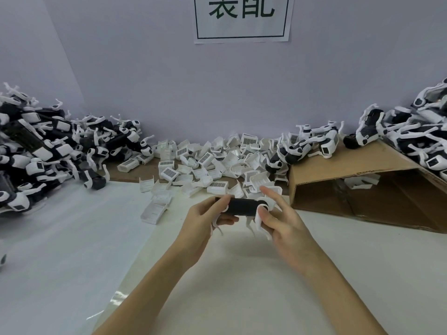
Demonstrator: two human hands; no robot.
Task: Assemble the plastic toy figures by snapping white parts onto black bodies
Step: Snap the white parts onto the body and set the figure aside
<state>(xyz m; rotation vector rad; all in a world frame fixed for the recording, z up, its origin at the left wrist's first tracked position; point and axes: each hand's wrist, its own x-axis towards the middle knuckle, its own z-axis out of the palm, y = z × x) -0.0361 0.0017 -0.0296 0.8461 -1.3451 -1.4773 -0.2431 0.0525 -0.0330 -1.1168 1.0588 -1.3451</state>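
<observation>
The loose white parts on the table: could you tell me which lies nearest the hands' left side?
The long white part lying alone on the white sheet, left of the left hand.

Small assembly bench in a toy factory, looks like. Printed paper sign (242,18) with two big Chinese characters taped on the plain wall in front of me. Heaps of black-and-white toy figures at my far left (48,151) and far right (411,131), a loose spread of white plastic parts (208,160) between them, a flattened cardboard box (358,187) as a ramp, all on one white table (242,274).
</observation>
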